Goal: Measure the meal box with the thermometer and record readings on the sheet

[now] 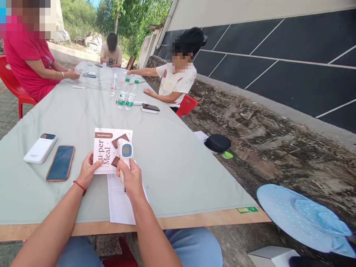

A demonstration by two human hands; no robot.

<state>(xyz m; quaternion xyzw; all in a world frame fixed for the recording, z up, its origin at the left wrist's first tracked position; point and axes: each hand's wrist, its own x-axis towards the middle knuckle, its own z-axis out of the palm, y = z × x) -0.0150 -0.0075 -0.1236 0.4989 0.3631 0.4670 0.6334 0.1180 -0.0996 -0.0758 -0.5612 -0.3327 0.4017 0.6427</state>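
Note:
My left hand (90, 167) grips the lower left corner of a white and brown NutriMotion meal packet (103, 148), thumb on its front. In my right hand (130, 176) is a white infrared thermometer (125, 154), held upright by its handle with the small blue-framed screen facing me. The thermometer covers the right part of the packet. Under both lies a printed paper sheet (119, 204), partly hidden by my right hand and forearm. Left of my left hand are a smartphone (60, 163) in a brown case and a white power bank (41, 149).
Water bottles (121, 96) with green caps stand mid-table, near a dark phone (150, 107) on a white box. Three people sit around the far part of the table (189, 178). A light blue sun hat (300, 215) lies off the right corner.

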